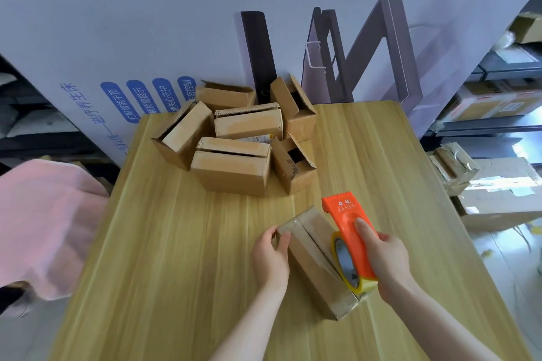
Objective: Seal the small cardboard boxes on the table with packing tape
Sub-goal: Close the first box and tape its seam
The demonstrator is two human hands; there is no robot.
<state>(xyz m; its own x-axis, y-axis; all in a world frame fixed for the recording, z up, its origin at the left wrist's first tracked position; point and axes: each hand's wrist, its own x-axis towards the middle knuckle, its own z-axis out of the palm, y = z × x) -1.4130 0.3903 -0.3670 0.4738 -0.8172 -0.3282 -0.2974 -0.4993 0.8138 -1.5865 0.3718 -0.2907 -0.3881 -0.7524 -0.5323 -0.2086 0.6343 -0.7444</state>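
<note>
A small cardboard box (pixel 311 255) lies on the wooden table (pixel 176 243) in front of me, its two top flaps closed with a seam down the middle. My left hand (pixel 270 258) holds its far left corner, thumb and fingers curled round the edge. My right hand (pixel 384 261) grips an orange tape dispenser (pixel 349 226) with a yellowish roll of packing tape (pixel 350 268), resting on the near right end of the box. A clear strip of tape runs from the roll along the seam.
A pile of several small cardboard boxes (pixel 234 141), some with open flaps, sits at the table's far end against a large white printed carton (pixel 176 23). A pink cloth (pixel 38 223) lies left of the table. Larger cartons (pixel 492 193) stand on the floor at right.
</note>
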